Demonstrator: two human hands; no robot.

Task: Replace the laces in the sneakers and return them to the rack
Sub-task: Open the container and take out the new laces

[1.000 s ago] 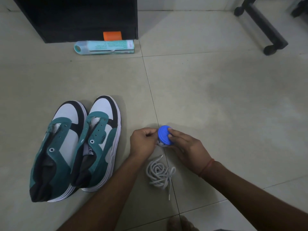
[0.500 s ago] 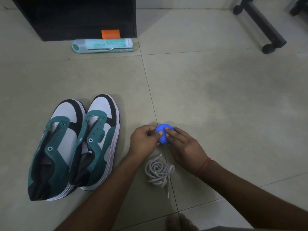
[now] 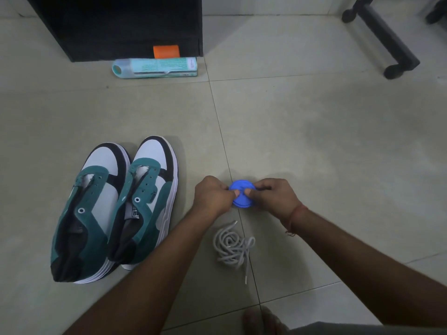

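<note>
Two green, white and black sneakers stand side by side on the tiled floor, the left sneaker (image 3: 83,221) and the right sneaker (image 3: 145,201), both with bare eyelets and no laces. A small round blue container (image 3: 240,200) sits low over the floor between my hands. My left hand (image 3: 212,195) pinches its left edge and my right hand (image 3: 273,195) pinches its right side, thumbs over the lid. A tangled white lace (image 3: 232,247) lies on the floor just below my hands.
A black rack or cabinet (image 3: 121,25) stands at the back left, with an orange tag (image 3: 166,51) and a teal tube-shaped box (image 3: 154,67) lying at its foot. A black wheeled furniture leg (image 3: 384,37) crosses the upper right. A bare foot (image 3: 261,320) shows at the bottom.
Both hands shifted their hold on the blue container: my right hand's fingers moved onto its right side and the thumbs now meet over the lid. The sneakers and white lace stayed put.
</note>
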